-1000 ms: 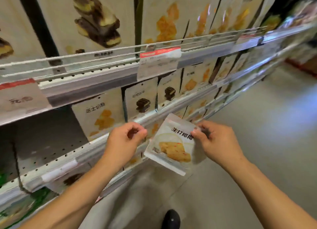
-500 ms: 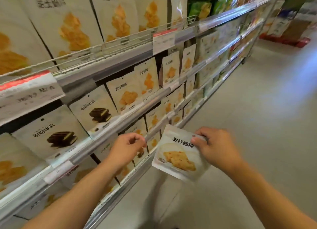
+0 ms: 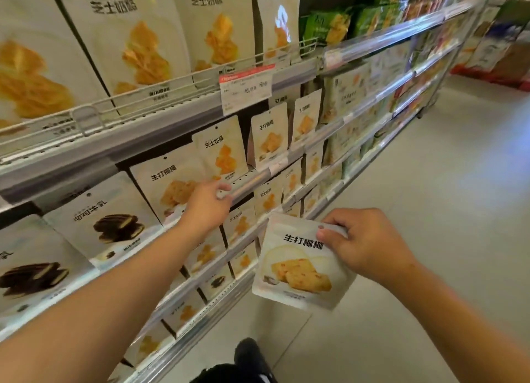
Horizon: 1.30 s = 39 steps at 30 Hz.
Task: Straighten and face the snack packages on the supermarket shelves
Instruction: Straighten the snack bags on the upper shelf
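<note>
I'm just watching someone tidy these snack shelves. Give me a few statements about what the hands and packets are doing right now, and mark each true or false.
1. The right hand holds a pouch by its top edge. True.
2. That pouch stands on a shelf. False: it hangs in the air in front of the shelves, over the floor.
3. The left hand reaches toward the shelf rail. True.
4. The left hand grips a chocolate pouch. False: it holds nothing; the chocolate pouch stands further left.
5. A price tag hangs from the upper shelf edge. True.
</note>
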Tool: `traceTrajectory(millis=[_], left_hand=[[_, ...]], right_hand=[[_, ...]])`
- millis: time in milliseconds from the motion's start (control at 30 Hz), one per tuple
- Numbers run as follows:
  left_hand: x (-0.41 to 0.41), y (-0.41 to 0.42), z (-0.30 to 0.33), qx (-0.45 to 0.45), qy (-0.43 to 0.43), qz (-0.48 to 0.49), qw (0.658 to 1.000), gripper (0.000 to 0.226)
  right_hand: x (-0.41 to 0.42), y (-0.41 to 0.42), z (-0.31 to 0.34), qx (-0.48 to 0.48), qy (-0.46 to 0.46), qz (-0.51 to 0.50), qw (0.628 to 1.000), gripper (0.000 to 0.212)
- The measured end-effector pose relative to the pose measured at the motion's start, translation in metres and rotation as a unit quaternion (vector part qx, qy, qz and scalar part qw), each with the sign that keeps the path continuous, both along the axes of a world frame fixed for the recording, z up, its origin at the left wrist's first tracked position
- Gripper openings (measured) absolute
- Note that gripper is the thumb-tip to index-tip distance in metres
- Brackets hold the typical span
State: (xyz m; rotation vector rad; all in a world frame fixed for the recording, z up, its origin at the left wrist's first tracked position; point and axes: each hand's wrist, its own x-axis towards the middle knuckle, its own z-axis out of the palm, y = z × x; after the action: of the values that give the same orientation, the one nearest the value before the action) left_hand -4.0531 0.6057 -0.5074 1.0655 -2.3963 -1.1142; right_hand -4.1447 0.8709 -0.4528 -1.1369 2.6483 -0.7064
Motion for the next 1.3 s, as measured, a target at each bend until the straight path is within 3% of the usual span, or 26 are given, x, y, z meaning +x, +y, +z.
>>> traceTrajectory(millis=[100,167,400,567,667,833,1000,1167,1300], left_hand=[[-0.041,-0.035,0.007,-0.089,0.004,-0.02,0.996,0.05],[-0.069,-0.057,0.013,-0.109,0.017,-0.014,0.994,0.058],[-0.135,-0.1,0.013,-0.109,-0.089,0.081,0.987,0.012],[-0.154,-0.109,0.004,-0.018,-0.145,0.127,0.981,0.028],[-0.161,-0.109,0.005,-0.049,-0.129,0.152,0.979,0.012],[-0.168,-0.1,0.016,-0.139,-0.17,0.186,0.958,0.027],[-0.162,-0.069,0.017,-0.142,-0.042,0.245,0.958,0.009],[-0.144,-0.03,0.026,-0.221,0.032,0.313,0.923,0.012],[-0.12,-0.003,0.031,-0.176,0.091,0.358,0.913,0.012]], right_hand=[[-0.028,-0.022,0.003,0.008,-0.002,0.028,1.0,0.02],[-0.049,-0.04,0.002,0.011,0.006,0.047,0.999,0.017],[-0.119,-0.09,-0.005,0.022,0.032,0.12,0.992,0.014],[-0.167,-0.114,-0.013,0.041,-0.006,0.164,0.986,0.013],[-0.198,-0.128,-0.016,0.035,-0.008,0.199,0.979,0.014],[-0.246,-0.148,-0.023,0.035,0.006,0.289,0.957,0.019],[-0.287,-0.162,-0.026,0.02,0.019,0.371,0.928,0.016],[-0.314,-0.166,-0.034,-0.007,0.013,0.413,0.911,0.005],[-0.318,-0.179,-0.038,-0.011,0.026,0.43,0.902,0.014]])
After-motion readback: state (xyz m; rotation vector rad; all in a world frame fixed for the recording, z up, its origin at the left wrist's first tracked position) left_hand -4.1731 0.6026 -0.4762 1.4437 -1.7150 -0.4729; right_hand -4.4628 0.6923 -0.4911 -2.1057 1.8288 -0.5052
